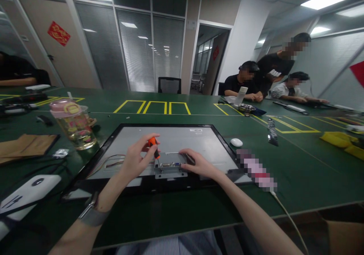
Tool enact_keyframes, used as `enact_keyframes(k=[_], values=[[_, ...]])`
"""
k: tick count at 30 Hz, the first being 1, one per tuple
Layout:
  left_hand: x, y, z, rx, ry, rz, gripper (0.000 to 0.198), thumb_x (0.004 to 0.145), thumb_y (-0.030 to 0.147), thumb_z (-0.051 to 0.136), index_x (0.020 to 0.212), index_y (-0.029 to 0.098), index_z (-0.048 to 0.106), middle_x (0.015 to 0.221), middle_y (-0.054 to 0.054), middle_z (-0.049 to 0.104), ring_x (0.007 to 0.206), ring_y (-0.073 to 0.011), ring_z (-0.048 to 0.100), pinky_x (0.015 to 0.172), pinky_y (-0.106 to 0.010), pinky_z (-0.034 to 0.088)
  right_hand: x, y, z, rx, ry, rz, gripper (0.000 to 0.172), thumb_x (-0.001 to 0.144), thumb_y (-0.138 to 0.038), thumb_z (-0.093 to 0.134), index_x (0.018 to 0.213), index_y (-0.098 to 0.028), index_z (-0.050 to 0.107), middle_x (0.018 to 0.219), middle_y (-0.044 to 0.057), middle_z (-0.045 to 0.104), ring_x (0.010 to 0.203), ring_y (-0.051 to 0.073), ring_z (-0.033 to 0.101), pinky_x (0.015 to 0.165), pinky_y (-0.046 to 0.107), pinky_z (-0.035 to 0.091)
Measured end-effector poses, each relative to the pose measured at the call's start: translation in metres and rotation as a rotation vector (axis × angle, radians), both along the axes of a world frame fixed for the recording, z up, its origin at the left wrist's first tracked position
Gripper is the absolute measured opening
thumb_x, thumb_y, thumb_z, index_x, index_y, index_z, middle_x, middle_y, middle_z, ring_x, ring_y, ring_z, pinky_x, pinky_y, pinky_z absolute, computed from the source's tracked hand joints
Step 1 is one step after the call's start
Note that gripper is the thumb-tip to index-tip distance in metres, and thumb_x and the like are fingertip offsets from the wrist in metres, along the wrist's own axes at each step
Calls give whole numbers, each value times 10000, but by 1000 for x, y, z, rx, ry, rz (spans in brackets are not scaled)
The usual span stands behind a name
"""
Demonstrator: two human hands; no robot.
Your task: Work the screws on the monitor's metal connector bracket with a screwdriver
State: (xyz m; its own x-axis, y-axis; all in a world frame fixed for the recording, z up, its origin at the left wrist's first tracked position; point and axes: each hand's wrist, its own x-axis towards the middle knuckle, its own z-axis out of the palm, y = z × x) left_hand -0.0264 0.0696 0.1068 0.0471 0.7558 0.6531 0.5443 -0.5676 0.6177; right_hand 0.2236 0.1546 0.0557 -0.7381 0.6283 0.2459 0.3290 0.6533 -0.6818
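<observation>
My left hand (140,157) is closed round the orange and black handle of a screwdriver (154,145). Its shaft slants down, with the tip at the left part of a metal bracket (170,174) that carries a row of ports. On the bracket's right side rests my right hand (196,163), fingers curled at the edge of the port board (174,165); what lies under the fingertips is partly hidden. Both hands are over a flat display panel (182,138) with a grey metal back and black frame. Thin wires (109,162) run along its left part.
A pink-lidded cup (74,124) stands left of the panel, near a brown paper folder (25,147) and a white device (31,192). To the right are a white mouse-like object (236,142), a blurred phone with a cable (257,169) and a yellow cloth (339,140). Several people sit or stand beyond.
</observation>
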Motion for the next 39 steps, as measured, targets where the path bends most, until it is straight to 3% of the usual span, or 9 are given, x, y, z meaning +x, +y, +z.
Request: enact_keyframes(k=[5,10,17,20,24,27,32,39], values=[[0,4,-4,32,-5,57,260,855,269,563,1101,188,583,902,-37,636,723,-122,653,649,-222,573,1,2,-2,14,2,10,425,868,-329,626,1256,-200,512,1215,90,575,1060,240,563,918,380,453],[3,8,-4,53,-166,70,175,846,300,587,965,190,653,919,-33,566,780,-121,592,689,-233,546,-1,4,-3,0,-6,-11,498,820,-372,682,1262,-199,529,1236,98,577,1106,260,550,947,398,436],[8,6,-3,-79,-287,-5,295,914,309,471,1166,197,577,963,-50,615,847,-153,644,789,-301,529,-9,14,-11,24,4,-62,555,701,-376,795,1187,-192,599,1172,88,596,1105,262,537,951,395,420],[8,6,-4,-40,-298,-12,256,911,312,474,1100,204,610,983,-50,614,874,-157,635,793,-294,521,-12,20,-6,4,-46,-74,587,635,-360,842,1146,-178,619,1116,82,597,1061,258,541,895,377,444],[6,8,-4,91,-225,79,187,839,318,587,961,204,671,916,-31,553,843,-149,576,736,-256,500,-15,24,8,-59,-145,-47,613,596,-367,865,1120,-157,625,1083,83,574,1034,257,535,855,364,454],[3,9,-4,54,-190,118,206,880,312,533,1002,203,656,897,-21,541,777,-130,564,711,-250,482,-15,23,11,-90,-143,-40,590,607,-362,862,1114,-174,625,1092,69,563,1042,247,530,870,352,448],[0,10,-5,-23,-284,24,276,920,325,447,1074,176,620,909,-43,590,853,-158,596,804,-294,487,-11,15,4,-50,-100,-27,602,680,-404,816,1198,-202,585,1160,72,526,1109,255,496,917,360,439],[3,7,1,20,-259,105,218,853,344,565,957,188,677,862,-21,559,720,-118,575,674,-239,489,-4,13,6,-37,-106,-12,699,686,-414,808,1291,-204,528,1249,98,519,1169,274,481,993,408,401]])
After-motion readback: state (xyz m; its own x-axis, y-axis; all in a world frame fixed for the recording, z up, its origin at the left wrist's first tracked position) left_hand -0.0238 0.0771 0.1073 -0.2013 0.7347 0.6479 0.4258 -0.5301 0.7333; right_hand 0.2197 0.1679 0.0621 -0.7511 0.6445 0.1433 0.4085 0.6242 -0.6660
